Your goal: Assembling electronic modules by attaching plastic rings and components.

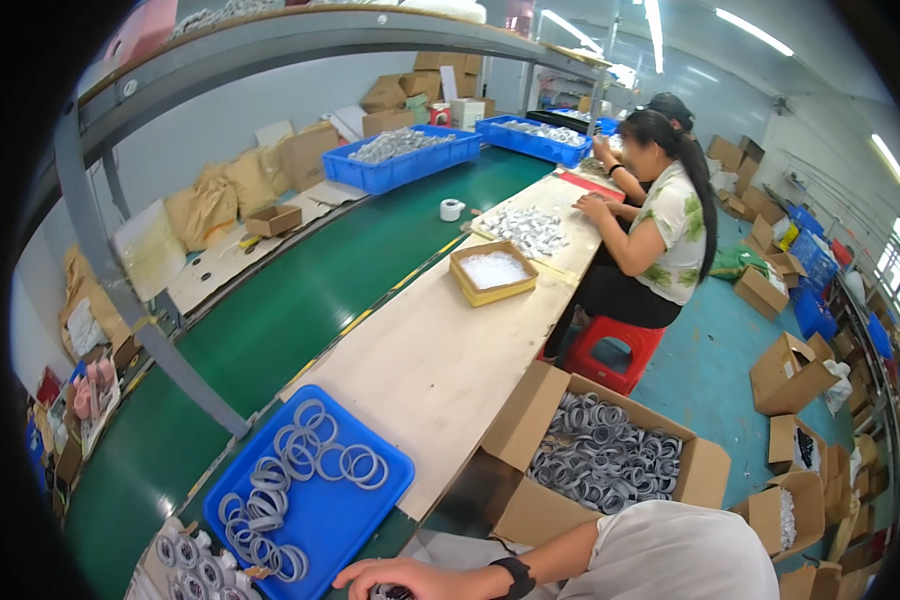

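Observation:
At the lower edge, my right hand (405, 577), with a dark band on its wrist, curls over a round part with a dark centre (396, 592). Most of that part is hidden by the fingers and the picture's edge. My left hand does not show clearly; a small tan patch beside the white parts is too little to identify. Left of my right hand lies a blue tray (345, 545) with several loose grey rings (298, 460). Round white parts with grey rims and dark centres (208, 572) sit packed together at the tray's lower left corner.
An open carton (515, 425) of grey rings stands right of the pale worktop (410, 370). Farther along are a yellowish box of small white pieces (492, 290), a pile of white parts (530, 232) and two seated co-workers (660, 220). A green conveyor belt (300, 290) runs at left.

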Demonstrator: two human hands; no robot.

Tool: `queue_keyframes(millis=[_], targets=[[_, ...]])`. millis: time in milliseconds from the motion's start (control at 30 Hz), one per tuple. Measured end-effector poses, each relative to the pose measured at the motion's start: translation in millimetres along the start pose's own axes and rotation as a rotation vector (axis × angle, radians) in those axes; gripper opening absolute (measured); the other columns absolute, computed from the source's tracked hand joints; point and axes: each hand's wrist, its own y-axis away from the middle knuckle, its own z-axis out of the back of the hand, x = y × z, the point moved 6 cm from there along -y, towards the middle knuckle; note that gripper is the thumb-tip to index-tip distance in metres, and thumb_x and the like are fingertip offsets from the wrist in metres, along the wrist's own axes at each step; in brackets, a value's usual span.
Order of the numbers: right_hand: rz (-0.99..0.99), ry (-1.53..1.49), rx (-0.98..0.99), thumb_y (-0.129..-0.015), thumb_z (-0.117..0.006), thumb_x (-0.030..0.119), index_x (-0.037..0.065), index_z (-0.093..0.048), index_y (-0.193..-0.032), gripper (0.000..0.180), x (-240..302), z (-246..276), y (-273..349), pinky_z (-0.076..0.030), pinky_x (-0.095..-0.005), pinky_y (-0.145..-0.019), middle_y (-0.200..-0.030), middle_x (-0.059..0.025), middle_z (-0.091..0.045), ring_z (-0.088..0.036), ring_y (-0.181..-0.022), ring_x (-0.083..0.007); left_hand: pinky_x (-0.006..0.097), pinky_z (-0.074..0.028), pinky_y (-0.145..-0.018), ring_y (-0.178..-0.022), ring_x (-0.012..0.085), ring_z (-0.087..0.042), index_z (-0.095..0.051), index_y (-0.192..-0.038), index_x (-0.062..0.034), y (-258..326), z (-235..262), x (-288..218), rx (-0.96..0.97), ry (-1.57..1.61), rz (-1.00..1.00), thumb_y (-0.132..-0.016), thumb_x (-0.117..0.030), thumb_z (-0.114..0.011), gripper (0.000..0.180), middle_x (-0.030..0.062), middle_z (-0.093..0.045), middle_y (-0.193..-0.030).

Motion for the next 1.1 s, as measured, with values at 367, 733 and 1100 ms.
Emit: queue_keyframes(millis=[367, 733, 1100], targets=[[-0.021, 0.505, -0.411, -0.084, -0.049, 0.0, 0.002, -0.052, -0.105, 0.021, -46, 152, -27, -0.035, -0.0365, -0.101, -0.114, -0.0127, -0.057, -0.052, -0.11, -0.0234, 0.032, -0.043, -0.087, -0.096, 0.0204, -0.054, -0.05, -0.114, 0.0008, -12, 89, -53, -0.437, -0.299, 0.06, -0.069, -0.022, -0.07, 0.054, 0.0102, -0.054, -0.103], [-0.034, 0.425, -0.595, -0.087, -0.044, -0.006, -0.001, -0.056, -0.095, 0.015, -134, 216, 7, -0.039, -0.0324, -0.097, -0.104, -0.0099, -0.059, -0.054, -0.104, -0.02, 0.032, -0.044, -0.088, -0.098, 0.0199, -0.053, -0.044, -0.128, -0.0016, -8, 264, -36, -0.566, -0.839, 0.209, -0.066, -0.003, -0.074, 0.069, 0.0114, -0.048, -0.117], [-0.062, 0.436, -0.57, -0.086, -0.042, -0.009, -0.002, -0.055, -0.089, 0.015, -130, 211, 6, -0.039, -0.0313, -0.094, -0.099, -0.0098, -0.057, -0.053, -0.099, -0.0187, 0.034, -0.045, -0.075, -0.085, 0.0235, -0.058, -0.05, -0.122, 0.0004, -19, 227, -57, -0.821, -1.105, 0.014, -0.074, 0.008, -0.061, 0.05, 0.0113, -0.059, -0.1]])
